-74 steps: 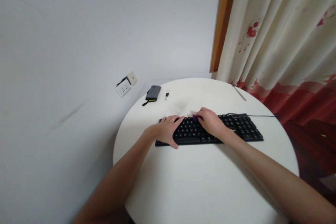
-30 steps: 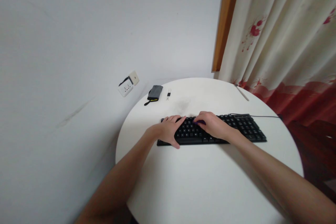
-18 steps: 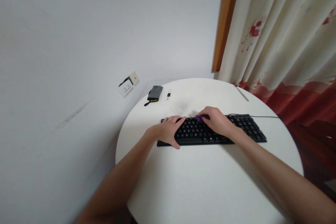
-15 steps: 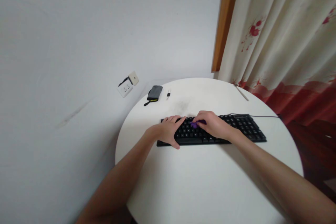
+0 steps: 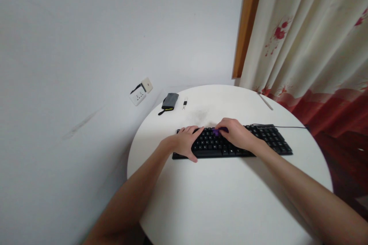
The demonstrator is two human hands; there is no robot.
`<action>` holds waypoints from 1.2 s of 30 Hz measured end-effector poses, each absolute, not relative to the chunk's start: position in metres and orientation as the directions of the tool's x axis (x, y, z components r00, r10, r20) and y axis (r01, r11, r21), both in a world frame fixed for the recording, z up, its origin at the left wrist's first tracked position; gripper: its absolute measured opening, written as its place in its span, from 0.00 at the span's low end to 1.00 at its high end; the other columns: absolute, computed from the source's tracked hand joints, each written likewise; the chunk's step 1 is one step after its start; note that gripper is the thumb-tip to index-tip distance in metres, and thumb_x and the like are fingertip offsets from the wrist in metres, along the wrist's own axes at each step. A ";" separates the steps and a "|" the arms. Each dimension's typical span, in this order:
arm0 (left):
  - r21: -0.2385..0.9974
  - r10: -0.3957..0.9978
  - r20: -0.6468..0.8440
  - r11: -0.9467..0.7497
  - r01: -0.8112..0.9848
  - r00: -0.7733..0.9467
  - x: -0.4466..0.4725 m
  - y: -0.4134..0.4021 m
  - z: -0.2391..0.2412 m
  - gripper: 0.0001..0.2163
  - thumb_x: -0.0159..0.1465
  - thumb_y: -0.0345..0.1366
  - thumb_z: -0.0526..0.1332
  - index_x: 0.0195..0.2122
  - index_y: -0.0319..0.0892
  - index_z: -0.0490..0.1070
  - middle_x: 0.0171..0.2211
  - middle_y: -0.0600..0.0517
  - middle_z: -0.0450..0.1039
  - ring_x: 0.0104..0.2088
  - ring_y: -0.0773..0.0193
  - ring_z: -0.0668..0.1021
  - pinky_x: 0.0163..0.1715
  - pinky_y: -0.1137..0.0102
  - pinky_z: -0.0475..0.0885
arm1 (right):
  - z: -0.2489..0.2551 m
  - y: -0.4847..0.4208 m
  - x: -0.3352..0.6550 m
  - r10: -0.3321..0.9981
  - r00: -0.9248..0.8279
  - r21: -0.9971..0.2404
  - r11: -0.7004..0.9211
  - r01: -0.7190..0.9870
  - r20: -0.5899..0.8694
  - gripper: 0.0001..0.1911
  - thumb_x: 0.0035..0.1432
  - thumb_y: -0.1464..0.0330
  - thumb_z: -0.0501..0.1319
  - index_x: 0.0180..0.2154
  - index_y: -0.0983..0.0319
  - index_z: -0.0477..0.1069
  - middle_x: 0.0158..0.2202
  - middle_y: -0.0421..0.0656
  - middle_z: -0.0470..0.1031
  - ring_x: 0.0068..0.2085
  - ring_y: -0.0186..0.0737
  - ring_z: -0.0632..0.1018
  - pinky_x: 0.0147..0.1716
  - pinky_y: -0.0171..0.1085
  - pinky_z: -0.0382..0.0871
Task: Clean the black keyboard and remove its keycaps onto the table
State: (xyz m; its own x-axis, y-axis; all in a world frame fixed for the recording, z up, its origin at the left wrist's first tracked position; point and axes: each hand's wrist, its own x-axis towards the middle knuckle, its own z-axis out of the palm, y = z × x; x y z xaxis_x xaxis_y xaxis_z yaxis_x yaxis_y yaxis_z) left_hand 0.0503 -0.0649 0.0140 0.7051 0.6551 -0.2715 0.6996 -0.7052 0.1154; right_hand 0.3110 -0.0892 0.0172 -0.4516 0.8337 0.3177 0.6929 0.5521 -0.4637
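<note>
Your L hand (image 5: 185, 143) lies over the left end of a black kbd (image 5: 208, 142), its grip apart: fingers spread toward the far edge, thumb just past the near edge. Your R hand (image 5: 233, 133) has its grip clamped on a small purple piece (image 5: 216, 132), held at the upper-mid keys, right of your L hand; part of it is hidden by your fingers, so its full shape is hard to tell. The kbd lies flat across a round white counter (image 5: 224, 195), w/ its number pad at the right end and a thin dark cable (image 5: 290, 126) running right to the counter's edge.

Far left on the counter: a grey pouch (image 5: 170, 100) w/ yellow trim & a black loop; just right of it, a small black item (image 5: 185, 103) w/ pale strands, too small to ID. Betw. these and the kbd, a grey smudge (image 5: 199, 115). Far right: a pale stick (image 5: 266, 102), near a cream & red curtain (image 5: 287, 61).
</note>
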 end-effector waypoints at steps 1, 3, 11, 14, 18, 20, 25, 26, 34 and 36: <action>0.115 0.657 -0.273 -0.703 0.702 0.703 0.051 -0.065 0.015 0.63 0.40 0.58 0.70 0.70 0.45 0.31 0.68 0.36 0.43 0.66 0.37 0.52 0.63 0.50 0.50 | 0.016 -0.090 0.308 0.821 -0.484 -0.471 0.570 0.674 0.302 0.13 0.57 0.77 0.57 0.39 0.60 0.78 0.37 0.44 0.78 0.40 0.40 0.77 0.45 0.35 0.67; 0.115 0.657 -0.278 -0.701 0.704 0.701 0.052 -0.066 0.016 0.63 0.41 0.57 0.70 0.70 0.45 0.32 0.68 0.36 0.43 0.66 0.37 0.52 0.63 0.49 0.50 | 0.013 -0.088 0.309 0.841 -0.471 -0.444 0.540 0.715 0.265 0.13 0.57 0.77 0.57 0.39 0.61 0.78 0.38 0.45 0.78 0.41 0.41 0.77 0.45 0.36 0.67; 0.113 0.657 -0.284 -0.701 0.704 0.699 0.052 -0.068 0.019 0.62 0.41 0.59 0.69 0.70 0.44 0.32 0.68 0.35 0.44 0.66 0.38 0.53 0.63 0.50 0.50 | 0.012 -0.074 0.334 0.939 -0.204 -0.376 0.301 0.876 0.276 0.14 0.56 0.77 0.56 0.39 0.64 0.79 0.39 0.49 0.79 0.42 0.46 0.77 0.45 0.39 0.66; 0.113 0.659 -0.278 -0.700 0.705 0.699 0.052 -0.068 0.019 0.62 0.41 0.59 0.69 0.70 0.45 0.31 0.68 0.36 0.44 0.66 0.38 0.53 0.63 0.50 0.50 | 0.017 -0.085 0.320 0.884 -0.353 -0.465 0.462 0.755 0.305 0.13 0.56 0.77 0.57 0.39 0.62 0.79 0.38 0.45 0.79 0.41 0.43 0.77 0.45 0.37 0.67; 0.113 0.660 -0.275 -0.700 0.706 0.699 0.053 -0.068 0.018 0.62 0.41 0.58 0.69 0.70 0.47 0.30 0.68 0.36 0.44 0.66 0.38 0.53 0.63 0.49 0.50 | 0.014 -0.094 0.303 0.811 -0.516 -0.513 0.578 0.635 0.276 0.14 0.56 0.78 0.57 0.39 0.60 0.78 0.38 0.43 0.78 0.39 0.40 0.77 0.44 0.35 0.67; 0.111 0.660 -0.279 -0.700 0.706 0.698 0.054 -0.068 0.019 0.62 0.41 0.58 0.69 0.70 0.46 0.31 0.68 0.36 0.44 0.66 0.38 0.52 0.63 0.49 0.50 | 0.010 -0.091 0.305 0.836 -0.488 -0.475 0.546 0.690 0.251 0.13 0.57 0.78 0.57 0.38 0.61 0.78 0.38 0.45 0.78 0.40 0.41 0.77 0.44 0.36 0.67; 0.110 0.653 -0.294 -0.702 0.703 0.698 0.054 -0.068 0.021 0.62 0.42 0.59 0.68 0.70 0.45 0.31 0.68 0.36 0.43 0.66 0.38 0.53 0.63 0.49 0.51 | 0.006 -0.077 0.325 0.943 -0.225 -0.325 0.298 0.897 0.243 0.15 0.58 0.78 0.54 0.40 0.66 0.78 0.39 0.52 0.77 0.41 0.47 0.76 0.45 0.40 0.66; 0.109 0.653 -0.292 -0.704 0.702 0.699 0.054 -0.068 0.022 0.62 0.42 0.59 0.68 0.70 0.45 0.31 0.68 0.36 0.43 0.66 0.37 0.53 0.63 0.48 0.51 | 0.007 -0.076 0.327 0.947 -0.204 -0.324 0.280 0.904 0.250 0.15 0.58 0.78 0.54 0.40 0.66 0.78 0.39 0.52 0.77 0.42 0.47 0.76 0.45 0.41 0.66; 0.106 0.661 -0.286 -0.698 0.708 0.694 0.054 -0.069 0.020 0.61 0.42 0.58 0.68 0.70 0.43 0.32 0.68 0.35 0.43 0.66 0.38 0.53 0.63 0.51 0.50 | 0.024 -0.105 0.299 0.709 -0.664 -0.575 0.654 0.491 0.239 0.14 0.56 0.79 0.58 0.41 0.60 0.77 0.39 0.43 0.78 0.40 0.38 0.77 0.44 0.35 0.68; 0.111 0.658 -0.288 -0.699 0.707 0.696 0.054 -0.068 0.021 0.61 0.43 0.58 0.68 0.70 0.43 0.32 0.68 0.35 0.43 0.66 0.38 0.53 0.63 0.50 0.50 | 0.023 -0.110 0.292 0.621 -0.751 -0.586 0.702 0.406 0.225 0.15 0.56 0.79 0.58 0.41 0.60 0.77 0.39 0.43 0.77 0.40 0.38 0.77 0.44 0.34 0.68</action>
State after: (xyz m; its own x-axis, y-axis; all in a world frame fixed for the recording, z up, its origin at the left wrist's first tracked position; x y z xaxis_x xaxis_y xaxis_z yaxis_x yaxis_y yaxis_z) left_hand 0.0537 -0.0685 0.0206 0.6956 0.6579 -0.2884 0.7068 -0.6987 0.1107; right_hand 0.2917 -0.1100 0.0233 -0.7506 0.6213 0.2249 0.4056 0.7019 -0.5856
